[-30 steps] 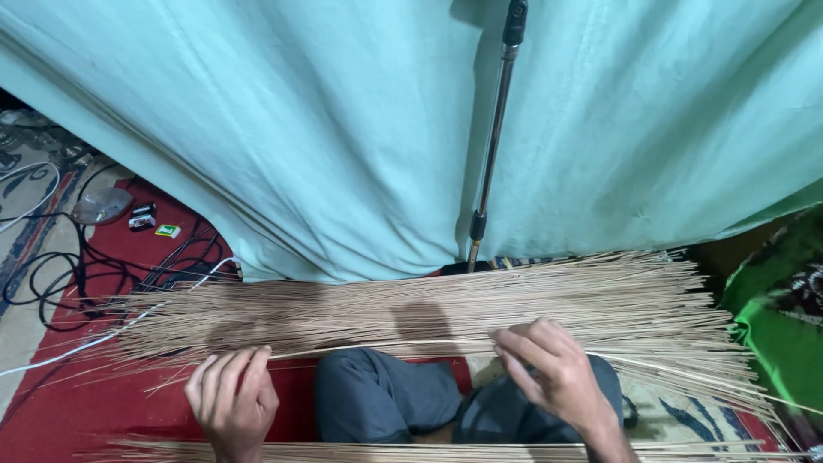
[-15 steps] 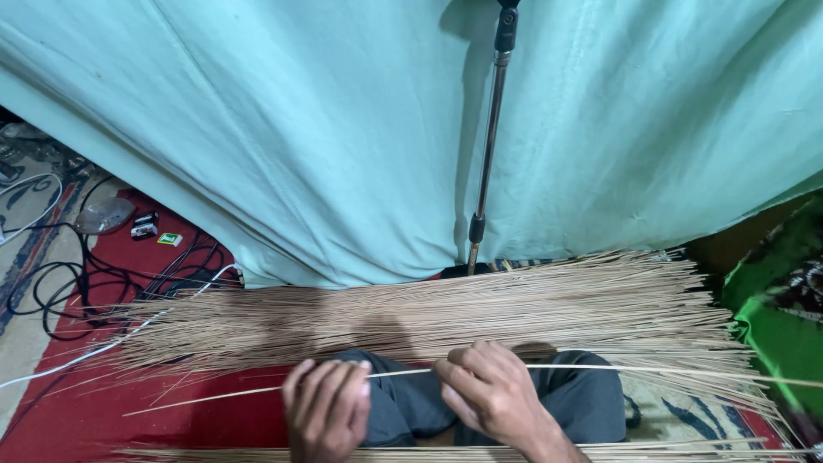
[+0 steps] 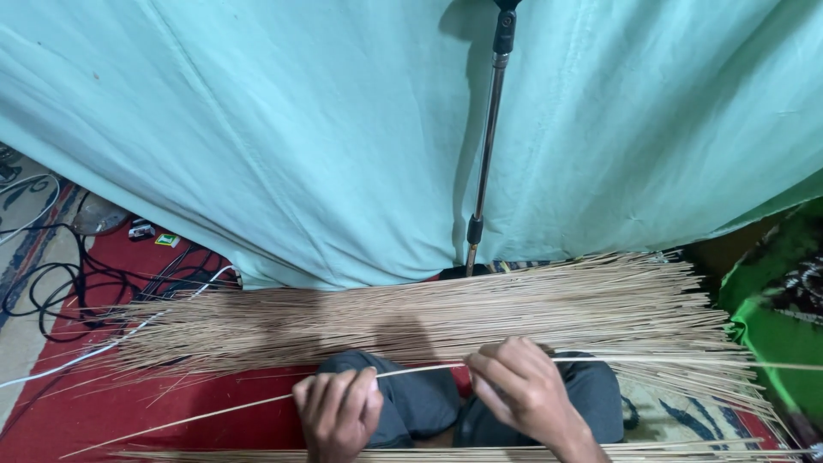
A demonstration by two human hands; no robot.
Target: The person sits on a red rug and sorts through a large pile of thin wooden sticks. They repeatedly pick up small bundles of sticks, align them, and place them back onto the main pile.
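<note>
both hands pinch one thin stick [image 3: 420,369] held level over the lap. the left hand [image 3: 337,413] grips it near the middle, the right hand [image 3: 520,390] just beside, its ends running past both fists. behind lies the pile of sticks [image 3: 446,313].

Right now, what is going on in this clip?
A seated person holds one long thin stick in both hands, the left hand and right hand gripping it over the lap. A wide pile of similar sticks lies on the floor ahead, before a pale green cloth and a metal stand.
</note>
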